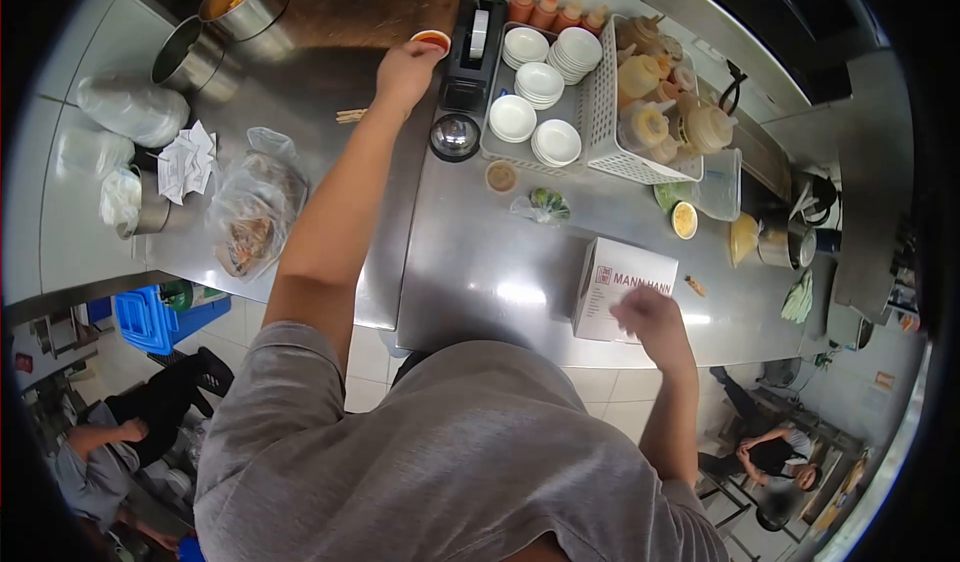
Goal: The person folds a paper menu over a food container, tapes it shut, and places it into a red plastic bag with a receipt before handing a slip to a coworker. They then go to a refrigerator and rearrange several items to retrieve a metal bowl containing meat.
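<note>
At the far side of the steel counter, my left hand [406,74] is closed on the near edge of a small cup of red sauce [431,37], just left of a black tape dispenser [474,57]. Motion blurs my right hand [650,319], which is over the front right part of a white printed box [628,267]. Its fingers are too smeared to read, and whether it touches the box cannot be made out. A bag of greens [546,205] and a small lidded tub [501,176] lie beyond the box.
White bowls [513,118] fill a tray beside a basket [640,167] of squeeze bottles. A silver bell [455,137] stands by the dispenser. Left are a plastic bag of food [255,217] and steel pots [243,0]. Two people sit behind, one each side.
</note>
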A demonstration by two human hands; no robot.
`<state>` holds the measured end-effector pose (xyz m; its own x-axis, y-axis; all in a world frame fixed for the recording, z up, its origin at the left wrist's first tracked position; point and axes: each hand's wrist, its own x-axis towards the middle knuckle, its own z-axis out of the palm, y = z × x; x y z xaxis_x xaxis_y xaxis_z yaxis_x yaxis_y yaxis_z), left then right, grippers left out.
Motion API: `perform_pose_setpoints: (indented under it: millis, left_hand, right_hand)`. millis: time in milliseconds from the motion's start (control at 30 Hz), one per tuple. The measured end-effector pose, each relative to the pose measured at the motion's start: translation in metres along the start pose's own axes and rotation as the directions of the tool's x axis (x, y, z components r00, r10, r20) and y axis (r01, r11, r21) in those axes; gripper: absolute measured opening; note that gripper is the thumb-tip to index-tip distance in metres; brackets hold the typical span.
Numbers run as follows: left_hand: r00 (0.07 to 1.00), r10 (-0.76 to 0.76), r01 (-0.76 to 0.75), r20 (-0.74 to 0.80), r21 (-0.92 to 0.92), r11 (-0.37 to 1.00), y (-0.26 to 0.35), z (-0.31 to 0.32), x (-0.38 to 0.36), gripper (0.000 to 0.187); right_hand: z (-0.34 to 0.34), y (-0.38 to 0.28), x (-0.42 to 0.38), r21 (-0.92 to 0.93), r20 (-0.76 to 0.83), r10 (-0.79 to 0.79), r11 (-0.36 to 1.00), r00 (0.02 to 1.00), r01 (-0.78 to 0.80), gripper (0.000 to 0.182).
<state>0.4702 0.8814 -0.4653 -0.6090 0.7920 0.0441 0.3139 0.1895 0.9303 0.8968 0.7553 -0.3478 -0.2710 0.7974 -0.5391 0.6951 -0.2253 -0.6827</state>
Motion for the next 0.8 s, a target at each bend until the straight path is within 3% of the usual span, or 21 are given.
perform_pose_setpoints:
  millis: [33, 67, 100, 200, 267, 333, 467, 500, 633, 700, 800]
  left_hand:
    - [0.984, -0.134, 0.143, 0.113, -0.076, 0.987, -0.003, 0.001, 0.006, 0.026]
    - [0.984, -0.142, 0.151, 0.103, -0.082, 0.985, -0.007, 0.005, 0.012, 0.026]
    - [0.962, -0.193, 0.217, 0.195, -0.111, 0.97, -0.011, 0.011, 0.016, 0.029]
    - [0.832, -0.369, 0.452, 0.414, -0.119, 0.884, 0.004, 0.018, 0.018, 0.039]
    - [0.808, -0.419, 0.504, 0.414, -0.12, 0.855, 0.018, 0.022, 0.018, 0.038]
    - [0.802, -0.393, 0.561, 0.45, -0.341, 0.754, -0.003, 0.038, 0.034, 0.04]
    - [0.838, -0.414, 0.539, 0.355, -0.421, 0.73, -0.006, 0.042, 0.033, 0.041]
    - [0.84, -0.396, 0.537, 0.371, -0.471, 0.7, 0.008, 0.032, 0.018, 0.032]
    - [0.878, -0.326, 0.476, 0.352, -0.556, 0.681, 0.011, 0.015, -0.036, 0.024]
    - [0.931, -0.315, 0.365, 0.184, -0.49, 0.791, 0.019, 0.004, -0.073, 0.017]
    - [0.95, -0.292, 0.312, 0.113, -0.384, 0.869, 0.007, -0.003, -0.115, 0.019]
  right_hand:
    - [0.006, -0.015, 0.014, -0.015, 0.023, -0.046, 0.999, 0.999, 0.046, 0.018]
    - [0.013, -0.028, 0.027, -0.026, 0.049, -0.092, 0.995, 0.995, 0.093, 0.017]
    - [0.02, -0.039, 0.036, -0.034, 0.059, -0.095, 0.995, 0.994, 0.097, 0.017]
    - [0.038, -0.061, 0.054, 0.05, 0.194, -0.221, 0.975, 0.956, 0.215, 0.014]
    - [0.044, -0.072, 0.057, 0.082, 0.287, -0.184, 0.982, 0.94, 0.168, 0.015]
    - [0.047, -0.069, 0.059, 0.042, 0.313, -0.175, 0.985, 0.933, 0.17, 0.017]
    - [0.047, -0.051, 0.055, 0.042, 0.313, -0.134, 0.991, 0.94, 0.127, 0.02]
    - [0.047, -0.049, 0.054, 0.05, 0.298, -0.123, 0.992, 0.947, 0.113, 0.021]
    - [0.052, -0.05, 0.066, 0.133, 0.333, -0.066, 0.991, 0.941, 0.022, 0.02]
    - [0.065, -0.058, 0.087, 0.175, 0.299, -0.17, 0.977, 0.939, 0.121, 0.023]
    - [0.089, -0.088, 0.136, 0.275, 0.179, -0.189, 0.952, 0.966, 0.136, 0.028]
